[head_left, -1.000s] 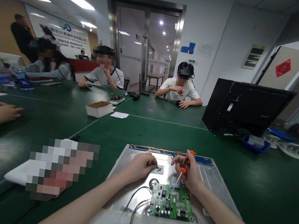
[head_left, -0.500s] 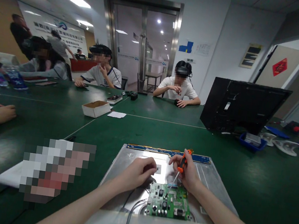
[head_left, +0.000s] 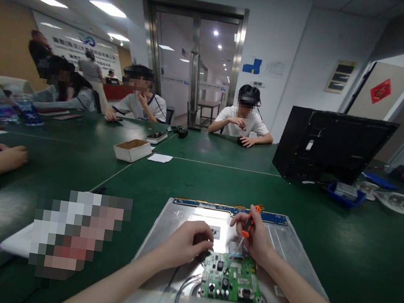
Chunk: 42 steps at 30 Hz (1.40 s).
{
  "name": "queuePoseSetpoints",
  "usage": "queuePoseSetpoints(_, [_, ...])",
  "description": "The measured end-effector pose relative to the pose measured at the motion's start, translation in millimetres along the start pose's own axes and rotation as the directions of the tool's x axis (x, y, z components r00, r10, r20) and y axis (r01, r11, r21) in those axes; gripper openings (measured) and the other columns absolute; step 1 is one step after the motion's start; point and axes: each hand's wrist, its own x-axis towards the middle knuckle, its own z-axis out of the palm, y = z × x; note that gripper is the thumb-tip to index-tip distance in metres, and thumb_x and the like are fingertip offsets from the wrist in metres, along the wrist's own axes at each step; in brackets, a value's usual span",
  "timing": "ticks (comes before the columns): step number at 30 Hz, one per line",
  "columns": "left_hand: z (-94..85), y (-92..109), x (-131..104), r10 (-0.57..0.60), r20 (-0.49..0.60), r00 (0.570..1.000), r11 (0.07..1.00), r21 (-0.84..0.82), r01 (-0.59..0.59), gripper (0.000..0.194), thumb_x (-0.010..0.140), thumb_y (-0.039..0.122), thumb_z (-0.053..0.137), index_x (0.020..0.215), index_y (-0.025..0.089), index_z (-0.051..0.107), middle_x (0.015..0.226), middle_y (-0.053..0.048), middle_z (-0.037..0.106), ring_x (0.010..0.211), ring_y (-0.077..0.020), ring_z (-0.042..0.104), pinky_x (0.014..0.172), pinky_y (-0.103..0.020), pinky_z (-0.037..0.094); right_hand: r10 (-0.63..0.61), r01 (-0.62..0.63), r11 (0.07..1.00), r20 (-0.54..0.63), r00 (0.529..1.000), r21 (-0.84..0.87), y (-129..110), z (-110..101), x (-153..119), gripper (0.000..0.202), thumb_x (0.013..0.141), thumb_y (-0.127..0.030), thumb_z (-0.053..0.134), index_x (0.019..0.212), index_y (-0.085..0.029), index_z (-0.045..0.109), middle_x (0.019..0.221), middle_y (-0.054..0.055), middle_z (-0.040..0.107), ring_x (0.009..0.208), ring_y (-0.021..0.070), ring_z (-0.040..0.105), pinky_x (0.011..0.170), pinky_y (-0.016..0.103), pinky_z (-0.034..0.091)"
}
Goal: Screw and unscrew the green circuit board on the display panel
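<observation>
My right hand (head_left: pixel 257 237) is closed round the orange-and-black handle of a screwdriver (head_left: pixel 250 223). The shaft slants down and left, and its tip is over or on the green circuit board (head_left: pixel 234 280); contact cannot be told. My left hand (head_left: pixel 191 243) has its fingers curled inward by the board's upper left corner, and what lies between the fingertips is hidden. Under the board is a silver metal panel (head_left: pixel 164 229) with a blue circuit strip (head_left: pixel 212 207) along its far edge. Grey cables (head_left: pixel 178 296) run from the board's left side towards me.
A black monitor casing (head_left: pixel 332 147) stands at the right behind a blue tray (head_left: pixel 346 197). Farther left sits an open white box (head_left: pixel 132 151). Another person's hands (head_left: pixel 1 158) rest on the green table (head_left: pixel 83 165) at the left. Several people sit across from me.
The whole view has shifted slightly down and right. My hands and the screwdriver keep almost the same place over the board.
</observation>
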Motion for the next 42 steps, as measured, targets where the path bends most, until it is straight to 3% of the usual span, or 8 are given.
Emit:
queuePoseSetpoints(9, [-0.8, 2.6, 0.0, 0.052, 0.051, 0.997, 0.994, 0.097, -0.057, 0.014, 0.085, 0.023, 0.060, 0.076, 0.016, 0.068, 0.070, -0.001, 0.062, 0.065, -0.0138, 0.053, 0.062, -0.024, 0.038, 0.008, -0.008, 1.000, -0.006, 1.000, -0.001, 2.9, -0.8, 1.6, 0.067, 0.071, -0.082, 0.044, 0.060, -0.017, 0.058, 0.039, -0.007, 0.036, 0.031, 0.0049, 0.022, 0.036, 0.022, 0.016])
queuePoseSetpoints(17, [-2.0, 3.0, 0.1, -0.010, 0.053, 0.999, 1.000, -0.012, 0.011, 0.008, 0.077, 0.014, 0.062, 0.079, 0.015, 0.070, 0.075, -0.001, 0.065, 0.066, -0.0132, 0.054, 0.061, -0.022, 0.040, 0.008, -0.008, 1.000, -0.013, 1.000, -0.004, 5.7, -2.9, 2.1, 0.070, 0.071, -0.083, 0.044, 0.063, -0.015, 0.061, 0.040, -0.006, 0.037, 0.032, 0.0048, 0.025, 0.036, 0.022, 0.011])
queuePoseSetpoints(24, [-1.8, -0.2, 0.9, -0.054, 0.108, 0.993, 0.996, -0.068, 0.062, 0.008, 0.074, 0.014, 0.062, 0.078, 0.015, 0.070, 0.069, 0.000, 0.064, 0.064, -0.0134, 0.053, 0.059, -0.022, 0.040, 0.003, -0.003, 1.000, -0.010, 1.000, -0.005, 6.2, -3.3, 2.5, 0.070, 0.073, -0.083, 0.042, 0.064, -0.016, 0.061, 0.041, -0.007, 0.037, 0.032, 0.0054, 0.025, 0.035, 0.021, 0.017])
queuePoseSetpoints(31, [-1.0, -2.7, 1.5, 0.037, 0.121, 0.992, 0.999, -0.024, -0.034, 0.005, 0.072, 0.014, 0.065, 0.072, 0.016, 0.070, 0.069, 0.001, 0.060, 0.065, -0.0136, 0.051, 0.060, -0.022, 0.038, -0.004, 0.004, 1.000, 0.005, 1.000, -0.008, 7.9, -4.3, 3.9, 0.071, 0.074, -0.083, 0.040, 0.064, -0.017, 0.061, 0.041, -0.006, 0.036, 0.032, 0.0058, 0.024, 0.033, 0.021, 0.016])
queuePoseSetpoints(42, [-8.1, -4.2, 2.2, 0.108, 0.177, 0.978, 0.994, 0.001, -0.110, 0.014, 0.080, 0.012, 0.060, 0.080, 0.016, 0.073, 0.080, -0.003, 0.064, 0.071, -0.0149, 0.055, 0.065, -0.024, 0.041, 0.009, -0.009, 1.000, 0.003, 1.000, 0.000, 1.1, -0.5, 0.7, 0.069, 0.072, -0.082, 0.046, 0.062, -0.016, 0.061, 0.040, -0.007, 0.035, 0.033, 0.0046, 0.022, 0.034, 0.020, 0.014])
